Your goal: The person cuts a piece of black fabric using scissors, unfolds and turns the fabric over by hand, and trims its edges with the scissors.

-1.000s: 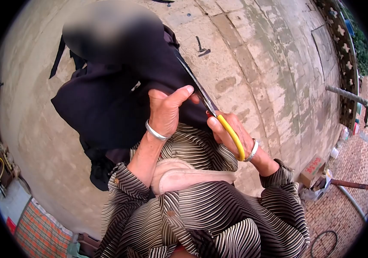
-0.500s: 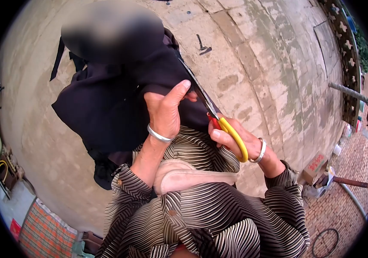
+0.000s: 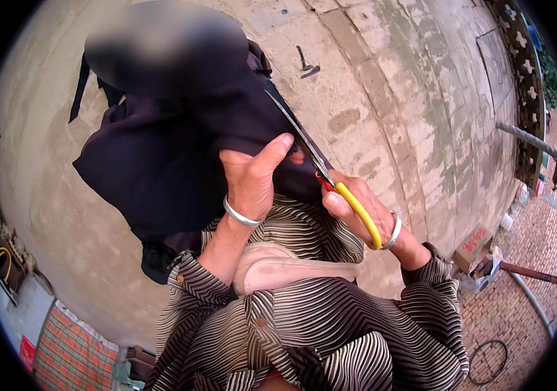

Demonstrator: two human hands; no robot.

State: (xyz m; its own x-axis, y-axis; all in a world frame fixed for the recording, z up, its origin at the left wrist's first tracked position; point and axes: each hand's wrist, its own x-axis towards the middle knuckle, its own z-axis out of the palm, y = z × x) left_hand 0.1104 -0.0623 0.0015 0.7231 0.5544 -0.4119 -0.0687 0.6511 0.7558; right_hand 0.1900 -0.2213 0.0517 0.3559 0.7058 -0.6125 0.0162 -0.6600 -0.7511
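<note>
Dark cloth (image 3: pixel 161 156) spreads across the upper left and middle, its top part blurred. My left hand (image 3: pixel 252 173) pinches the cloth near its right edge, thumb on top and fingers partly beneath. In my right hand (image 3: pixel 360 205) are scissors (image 3: pixel 361 212) with yellow and red handles. The long blades point up and left along the cloth's right edge, just beside my left thumb. They look nearly closed. A silver bracelet circles each wrist.
Dark scraps (image 3: pixel 306 67) lie on the paved ground beyond the cloth. At the right are a cardboard box (image 3: pixel 474 249), a plastic bag, a rusty pipe (image 3: pixel 539 275) and a black hoop. A plaid orange cloth (image 3: pixel 73 348) and bags lie at the lower left.
The scissor blades look more closed than a second ago. My left hand has shifted slightly down from half a second ago, still on the cloth.
</note>
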